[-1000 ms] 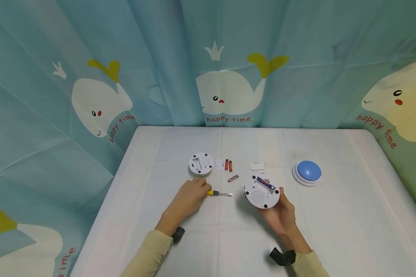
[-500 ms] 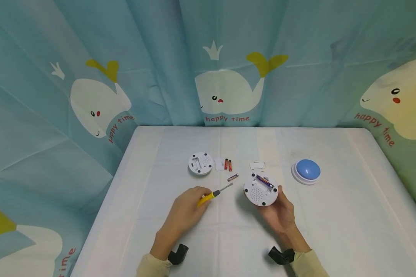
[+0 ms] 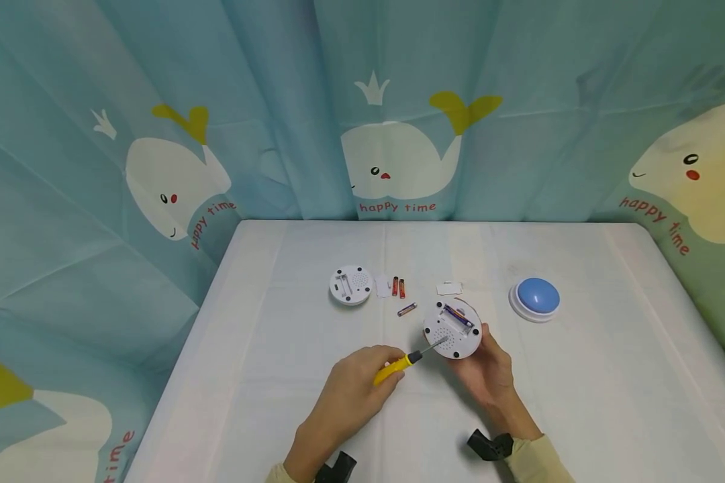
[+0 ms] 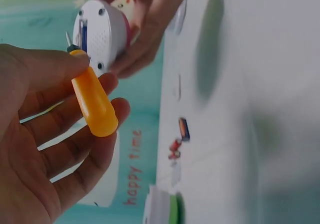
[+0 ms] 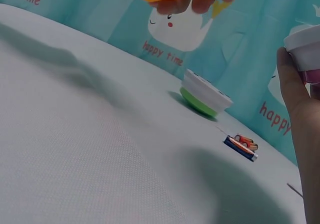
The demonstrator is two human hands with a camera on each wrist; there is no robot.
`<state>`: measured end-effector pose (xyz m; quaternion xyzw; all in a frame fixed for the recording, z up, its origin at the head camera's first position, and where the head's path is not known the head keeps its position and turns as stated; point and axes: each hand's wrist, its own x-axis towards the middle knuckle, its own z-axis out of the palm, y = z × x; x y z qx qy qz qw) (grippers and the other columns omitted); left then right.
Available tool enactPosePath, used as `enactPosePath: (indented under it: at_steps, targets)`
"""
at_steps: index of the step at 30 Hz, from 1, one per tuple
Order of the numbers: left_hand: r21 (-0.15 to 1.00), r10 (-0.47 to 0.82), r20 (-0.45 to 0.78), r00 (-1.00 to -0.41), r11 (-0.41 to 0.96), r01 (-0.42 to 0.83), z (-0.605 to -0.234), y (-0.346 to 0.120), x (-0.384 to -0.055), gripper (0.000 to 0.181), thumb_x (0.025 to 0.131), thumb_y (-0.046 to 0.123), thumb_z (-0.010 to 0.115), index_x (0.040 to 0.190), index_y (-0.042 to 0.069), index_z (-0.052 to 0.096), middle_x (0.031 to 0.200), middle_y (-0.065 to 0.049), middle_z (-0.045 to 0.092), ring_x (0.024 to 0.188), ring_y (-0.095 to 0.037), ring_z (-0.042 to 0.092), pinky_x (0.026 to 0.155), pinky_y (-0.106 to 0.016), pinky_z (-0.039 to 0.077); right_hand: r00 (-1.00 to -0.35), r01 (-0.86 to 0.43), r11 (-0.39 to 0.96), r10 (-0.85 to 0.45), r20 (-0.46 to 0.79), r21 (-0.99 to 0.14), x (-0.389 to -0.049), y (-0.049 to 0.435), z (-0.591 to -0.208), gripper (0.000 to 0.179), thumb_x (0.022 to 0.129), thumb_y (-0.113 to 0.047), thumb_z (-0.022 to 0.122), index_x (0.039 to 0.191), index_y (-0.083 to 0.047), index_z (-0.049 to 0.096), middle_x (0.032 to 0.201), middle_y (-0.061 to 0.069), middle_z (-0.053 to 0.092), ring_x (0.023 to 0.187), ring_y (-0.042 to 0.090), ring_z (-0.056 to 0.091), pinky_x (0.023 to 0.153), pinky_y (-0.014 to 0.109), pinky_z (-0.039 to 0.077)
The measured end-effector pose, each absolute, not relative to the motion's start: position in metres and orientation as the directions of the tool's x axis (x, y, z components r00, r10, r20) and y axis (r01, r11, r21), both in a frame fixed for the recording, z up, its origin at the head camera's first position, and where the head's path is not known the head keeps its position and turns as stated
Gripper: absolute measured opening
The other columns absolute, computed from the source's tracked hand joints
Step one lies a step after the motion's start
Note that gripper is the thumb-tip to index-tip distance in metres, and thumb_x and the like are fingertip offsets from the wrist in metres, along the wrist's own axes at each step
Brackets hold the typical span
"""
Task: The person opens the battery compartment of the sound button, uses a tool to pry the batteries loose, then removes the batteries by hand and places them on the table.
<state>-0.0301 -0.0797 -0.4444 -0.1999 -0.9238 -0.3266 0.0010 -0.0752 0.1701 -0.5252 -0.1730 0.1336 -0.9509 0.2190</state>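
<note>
My left hand [image 3: 356,386] grips a screwdriver [image 3: 391,369] by its yellow handle, thumb pressed along it in the left wrist view. The metal shaft points at the round white device [image 3: 466,343], its tip in front of the speaker holes in the head view; whether it touches cannot be told. My right hand [image 3: 489,369] holds that device from below, underside facing up and toward me. A dark blue battery [image 3: 458,315] lies in its uncovered compartment. A pinkish rim shows below the white shell in the right wrist view.
Another white device [image 3: 350,295], green-edged in the wrist views, lies upside down with its compartment bare. Near it are a white cover [image 3: 382,288], two red batteries [image 3: 395,286] and a loose battery [image 3: 407,309]. A second cover [image 3: 449,288] and a blue-domed button [image 3: 538,296] lie farther right.
My left hand has lifted the screwdriver from the table and carried it right, up to the device. The device in my right hand has shifted only slightly.
</note>
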Motion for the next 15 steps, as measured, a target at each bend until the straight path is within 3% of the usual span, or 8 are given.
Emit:
enactPosePath:
  at_steps: [15]
  targets:
    - [0.771, 0.38, 0.022, -0.925, 0.583, 0.257, -0.44, -0.064, -0.031, 0.019, 0.095, 0.022, 0.076, 0.114, 0.022, 0.074, 0.102, 0.01, 0.076, 0.08, 0.002, 0.061, 0.071, -0.017, 0.052, -0.851, 0.32, -0.85, -0.452, 0.266, -0.419, -0.076, 0.167, -0.522, 0.051, 0.111, -0.023, 0.022, 0.158, -0.023, 0.041, 0.164, -0.002, 0.043, 0.149, 0.016, 0.044, 0.122, 0.035, 0.039]
